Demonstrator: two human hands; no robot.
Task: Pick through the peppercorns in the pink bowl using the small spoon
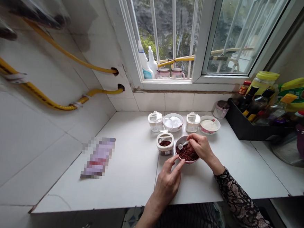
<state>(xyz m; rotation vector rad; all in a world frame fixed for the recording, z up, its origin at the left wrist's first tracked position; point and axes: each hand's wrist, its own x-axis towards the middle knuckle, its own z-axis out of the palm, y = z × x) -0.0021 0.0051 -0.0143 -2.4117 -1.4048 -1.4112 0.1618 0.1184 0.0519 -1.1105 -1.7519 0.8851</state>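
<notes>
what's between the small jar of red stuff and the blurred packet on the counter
Nothing: the head view shows only bare white counter between the jar and the packet.

No readable text anywhere. Yellow bag [300, 94], far right of the hands, has a red label, lettering too blurred to read. Bottles [254, 103] in the black tray [244, 132]: labels illegible. Packet [98, 158] left of the hands is pixelated.
</notes>
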